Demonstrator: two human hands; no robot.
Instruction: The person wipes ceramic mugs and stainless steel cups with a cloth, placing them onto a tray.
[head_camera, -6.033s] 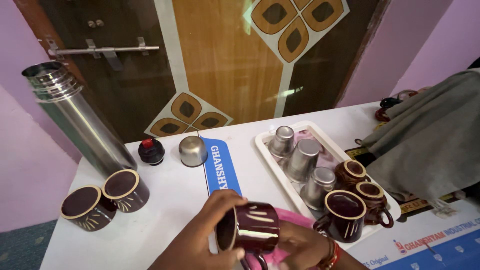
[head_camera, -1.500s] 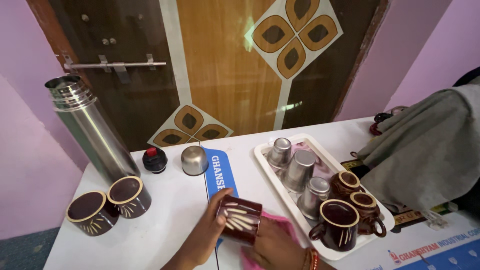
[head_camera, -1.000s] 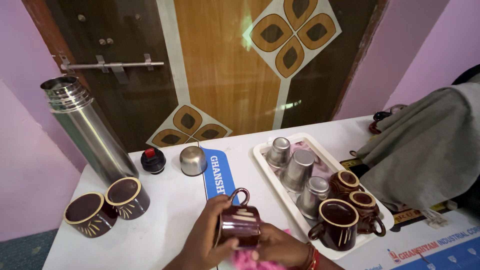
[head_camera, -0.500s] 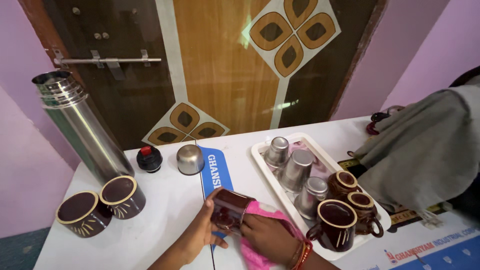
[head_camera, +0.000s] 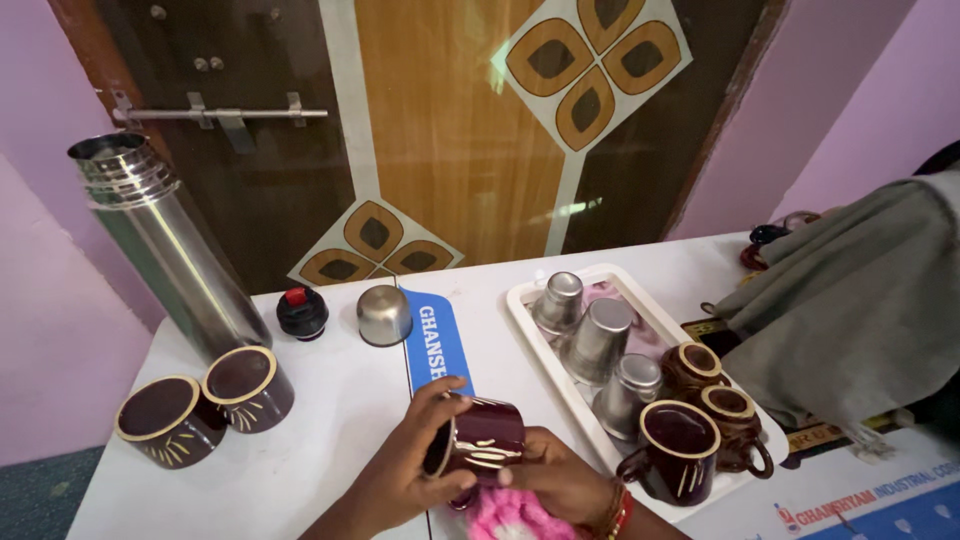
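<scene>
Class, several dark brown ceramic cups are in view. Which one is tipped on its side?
The dark brown ceramic cup held between both hands, mouth facing left. The cups on the table and tray stand upright.

A tall steel flask (head_camera: 165, 250) stands open at the far left of the white surface (head_camera: 330, 400), with two dark brown cups (head_camera: 205, 405) touching each other just in front of it. Beside them lie a black stopper (head_camera: 302, 312) and a small steel cap (head_camera: 384, 315). On the right, a white tray (head_camera: 530, 320) holds three upturned steel tumblers (head_camera: 595, 335) and three brown mugs (head_camera: 690, 420) — a grey cloth (head_camera: 860, 300) lies heaped beyond it.
</scene>
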